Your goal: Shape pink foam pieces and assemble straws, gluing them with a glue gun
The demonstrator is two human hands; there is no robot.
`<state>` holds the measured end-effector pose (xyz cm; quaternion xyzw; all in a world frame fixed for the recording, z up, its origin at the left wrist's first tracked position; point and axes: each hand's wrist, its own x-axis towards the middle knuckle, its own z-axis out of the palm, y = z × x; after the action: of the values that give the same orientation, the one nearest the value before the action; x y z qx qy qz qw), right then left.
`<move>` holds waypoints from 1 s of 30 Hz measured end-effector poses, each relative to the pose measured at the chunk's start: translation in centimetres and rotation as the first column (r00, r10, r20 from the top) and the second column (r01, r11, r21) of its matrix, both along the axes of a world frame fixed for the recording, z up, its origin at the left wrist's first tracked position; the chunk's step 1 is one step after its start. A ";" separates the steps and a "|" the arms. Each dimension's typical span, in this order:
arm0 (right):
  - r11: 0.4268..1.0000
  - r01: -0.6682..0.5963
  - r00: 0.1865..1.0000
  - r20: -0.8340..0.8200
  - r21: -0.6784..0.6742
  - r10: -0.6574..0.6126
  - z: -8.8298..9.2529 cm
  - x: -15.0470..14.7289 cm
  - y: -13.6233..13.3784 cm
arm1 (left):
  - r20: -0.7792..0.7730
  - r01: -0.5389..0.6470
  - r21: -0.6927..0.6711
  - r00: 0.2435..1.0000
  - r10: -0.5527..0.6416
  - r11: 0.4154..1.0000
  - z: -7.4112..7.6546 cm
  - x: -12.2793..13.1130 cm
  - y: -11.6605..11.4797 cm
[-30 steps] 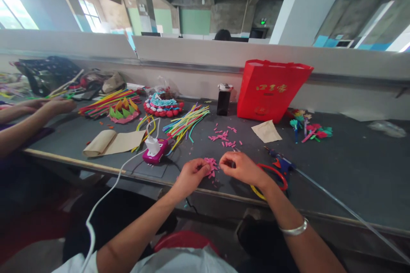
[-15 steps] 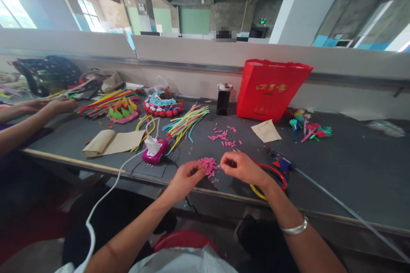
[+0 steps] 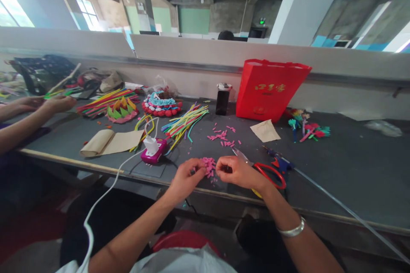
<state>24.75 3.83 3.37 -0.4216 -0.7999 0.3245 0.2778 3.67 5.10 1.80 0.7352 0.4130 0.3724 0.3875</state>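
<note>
My left hand and my right hand rest on the near edge of the dark table, fingers curled inward. Between them lies a small heap of short pink pieces, which both sets of fingertips touch. My right hand pinches something small that I cannot make out. Red-handled scissors lie just right of my right hand. More loose pink pieces are scattered farther back.
A pink hot-glue device with a white cord sits to the left, beside brown paper and coloured sticks. A red bag, a dark bottle and a layered craft stand behind. Another person's hands work at far left.
My right hand has slid left toward the pink heap, uncovering the scissors' blades. My left hand has stayed at the heap.
</note>
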 end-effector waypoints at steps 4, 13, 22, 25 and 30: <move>0.996 -0.082 0.981 0.174 -0.030 0.086 0.4 0.0 -0.4 | 0.064 -0.074 -0.092 0.995 0.080 0.993 -0.1 -0.9 0.4; 0.998 0.007 0.998 0.068 0.059 -0.011 0.1 -0.9 0.2 | -0.044 0.008 0.039 0.999 -0.006 0.999 0.2 0.4 -0.1; 0.944 0.301 0.931 0.174 0.132 -0.322 -1.5 1.3 2.6 | -0.096 0.000 0.067 0.995 0.006 0.998 -0.1 0.7 0.6; 0.833 0.514 0.819 0.171 0.204 -0.548 -2.3 2.8 3.9 | -0.096 -0.068 0.062 0.993 0.074 0.996 -0.6 0.1 1.1; 0.840 0.503 0.817 0.205 0.201 -0.539 -3.1 3.3 4.5 | -0.031 -0.166 0.037 0.986 0.167 0.986 -1.9 -0.4 2.1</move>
<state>28.09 8.29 0.26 -0.6423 -0.7028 0.1232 0.2798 3.27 7.24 -0.07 0.7109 0.4731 0.3977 0.3355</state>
